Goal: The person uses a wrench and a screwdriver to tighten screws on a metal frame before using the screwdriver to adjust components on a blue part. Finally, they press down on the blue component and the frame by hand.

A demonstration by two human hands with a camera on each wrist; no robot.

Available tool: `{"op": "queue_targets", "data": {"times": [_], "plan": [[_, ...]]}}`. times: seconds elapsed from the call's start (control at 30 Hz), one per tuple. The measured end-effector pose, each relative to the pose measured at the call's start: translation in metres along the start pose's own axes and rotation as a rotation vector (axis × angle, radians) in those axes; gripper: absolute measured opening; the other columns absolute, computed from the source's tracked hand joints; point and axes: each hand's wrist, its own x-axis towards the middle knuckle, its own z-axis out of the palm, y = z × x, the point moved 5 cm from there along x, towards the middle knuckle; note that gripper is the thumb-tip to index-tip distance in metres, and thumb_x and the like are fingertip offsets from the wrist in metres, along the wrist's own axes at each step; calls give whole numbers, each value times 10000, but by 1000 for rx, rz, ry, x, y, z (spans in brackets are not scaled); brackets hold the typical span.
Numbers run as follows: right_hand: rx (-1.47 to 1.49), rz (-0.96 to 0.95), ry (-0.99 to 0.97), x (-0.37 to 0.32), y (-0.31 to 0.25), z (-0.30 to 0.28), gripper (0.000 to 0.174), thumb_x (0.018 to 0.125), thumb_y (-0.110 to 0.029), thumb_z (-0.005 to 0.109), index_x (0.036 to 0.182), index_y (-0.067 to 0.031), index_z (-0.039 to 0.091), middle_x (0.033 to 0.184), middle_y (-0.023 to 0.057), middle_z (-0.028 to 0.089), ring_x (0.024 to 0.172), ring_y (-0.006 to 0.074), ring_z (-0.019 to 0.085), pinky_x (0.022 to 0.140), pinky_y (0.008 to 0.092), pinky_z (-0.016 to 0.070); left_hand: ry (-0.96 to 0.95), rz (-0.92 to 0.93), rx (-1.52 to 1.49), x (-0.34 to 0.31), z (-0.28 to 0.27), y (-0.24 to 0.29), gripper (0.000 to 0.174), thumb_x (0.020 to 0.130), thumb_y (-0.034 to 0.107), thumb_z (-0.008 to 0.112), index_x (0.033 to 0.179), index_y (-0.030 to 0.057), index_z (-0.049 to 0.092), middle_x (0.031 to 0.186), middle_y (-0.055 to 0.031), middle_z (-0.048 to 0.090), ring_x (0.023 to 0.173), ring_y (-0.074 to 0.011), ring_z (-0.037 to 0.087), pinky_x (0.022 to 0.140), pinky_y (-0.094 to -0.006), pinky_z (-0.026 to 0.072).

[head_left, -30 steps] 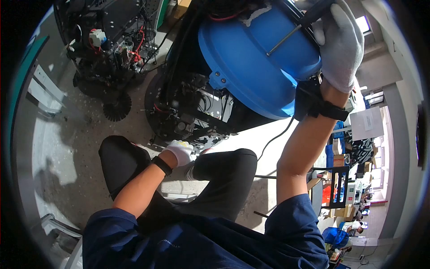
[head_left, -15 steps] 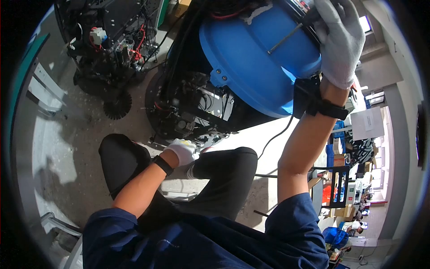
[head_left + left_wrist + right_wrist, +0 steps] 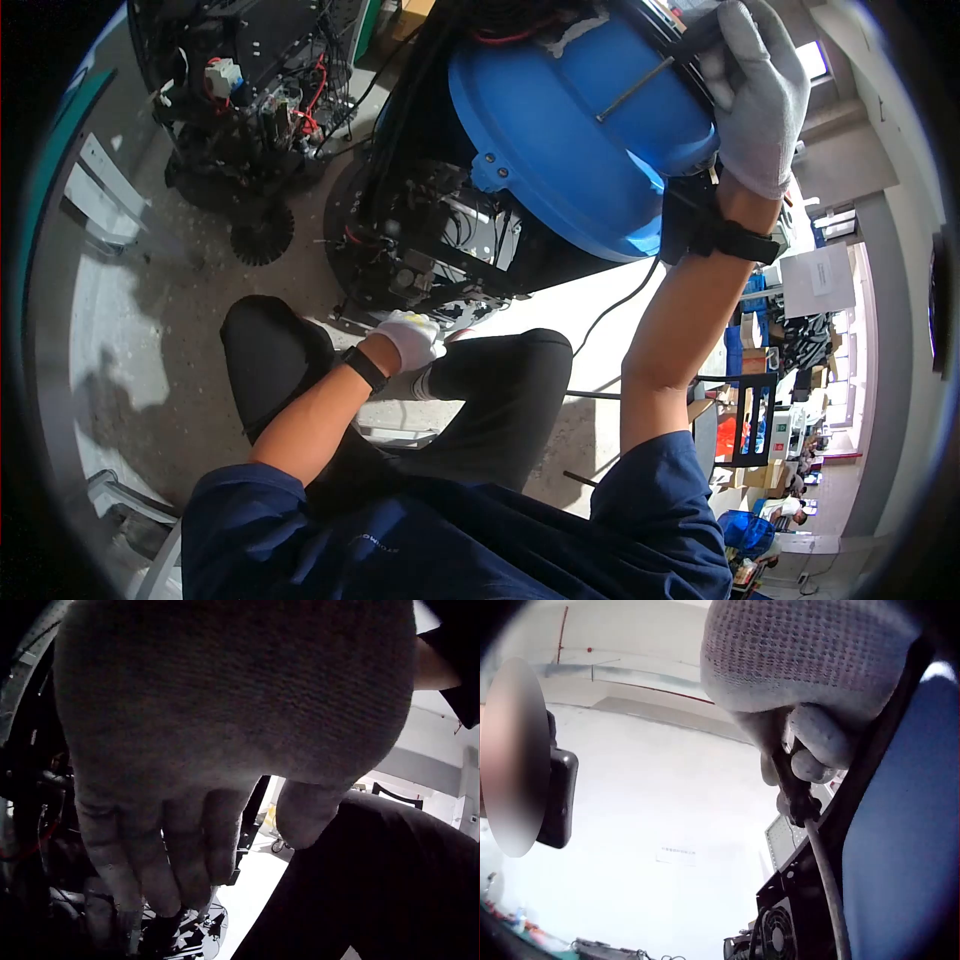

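Note:
In the head view my gloved right hand [image 3: 765, 105] grips a dark handle at the upper right of a blue curved shell [image 3: 590, 150]. A thin metal rod [image 3: 635, 88] runs from that handle over the shell; the right wrist view shows the curled fingers round the dark handle [image 3: 798, 796], with the rod [image 3: 826, 881] below it. My gloved left hand [image 3: 411, 340] is at the lower edge of the black machine [image 3: 415, 270]. Its fingers [image 3: 154, 855] point down, loosely bent, in the left wrist view; their tips are beside small machine parts, and contact is unclear.
Another black machine [image 3: 265, 85] with red wires and a round brush [image 3: 263, 235] stands at the upper left. A black cable [image 3: 625, 312] hangs below the shell. A black chair [image 3: 755, 420] stands at the right, and my bent legs [image 3: 495, 405] are below the machine.
My right hand's fingers have loosened and shifted round the dark handle, with the index finger lifting, while the hand stays by the shell. My left hand has barely moved.

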Motion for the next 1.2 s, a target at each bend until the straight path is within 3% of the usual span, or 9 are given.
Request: {"op": "queue_targets", "data": {"times": [0.33, 0.5, 0.63, 0.7, 0.83, 0.93, 1.0, 1.1, 1.2], "plan": [[-116, -36, 95, 7, 0, -1, 92, 913, -149, 644, 935, -73, 597, 688, -38, 550, 542, 16, 430, 471, 168, 312, -81, -69, 63, -3, -6, 7, 364, 901, 365, 565, 1064, 78, 718, 1091, -156, 704, 1047, -323, 661, 915, -437, 504], [-407, 106, -111, 20, 22, -22, 256, 966, -245, 632, 1044, -4, 666, 848, 41, 654, 738, 91, 604, 642, 215, 463, -94, -64, 207, -1, -6, 5, 374, 911, 408, 574, 1055, 99, 729, 1065, -140, 710, 1031, -342, 658, 915, -446, 502], [-383, 83, -184, 31, 30, -26, 175, 933, -222, 687, 881, -63, 638, 780, -22, 604, 603, 26, 499, 540, 178, 359, 35, -9, -69, -2, -14, 5, 365, 894, 401, 590, 973, 80, 744, 995, -145, 725, 970, -348, 679, 867, -451, 517], [-490, 98, -220, 33, 29, -29, 218, 984, -258, 576, 872, -74, 611, 799, -26, 593, 593, 11, 469, 523, 170, 327, -153, -160, 225, 0, -5, 3, 402, 897, 428, 577, 973, 71, 746, 993, -171, 724, 963, -348, 684, 861, -447, 521], [-196, 84, -442, 35, 35, -25, 318, 992, -295, 389, 1002, -75, 619, 832, -21, 586, 668, 7, 487, 528, 175, 297, -65, -18, -90, 5, -3, 3, 452, 910, 466, 550, 1055, 84, 742, 1056, -180, 717, 998, -340, 684, 879, -450, 517], [-150, 10, -472, 30, 21, -10, 340, 972, -290, 422, 1104, -59, 635, 841, -15, 581, 703, 15, 505, 550, 185, 322, -110, -95, 60, 13, 4, -1, 406, 908, 444, 575, 1090, 122, 743, 1092, -149, 715, 1022, -327, 678, 907, -436, 511], [-181, -2, -287, 23, -1, -2, 242, 923, -265, 634, 983, -31, 631, 719, -14, 590, 587, 39, 488, 512, 189, 362, -31, -42, -98, 12, 2, 2, 419, 909, 458, 557, 1052, 113, 748, 1077, -155, 719, 1032, -329, 674, 916, -434, 503], [-244, 3, -226, 26, 17, -10, 327, 919, -325, 636, 1018, -14, 640, 709, -8, 603, 583, 46, 499, 518, 192, 371, -169, -138, 181, 12, -1, 5, 410, 907, 442, 559, 1013, 93, 748, 1047, -166, 721, 1013, -347, 673, 910, -446, 506], [-327, -3, -201, 27, 17, -12, 333, 916, -343, 647, 956, -13, 657, 671, -21, 582, 574, 41, 489, 520, 196, 371, -60, -39, -39, 11, 6, 2, 406, 902, 429, 567, 1010, 82, 749, 1043, -173, 722, 999, -343, 681, 872, -464, 509]]}}
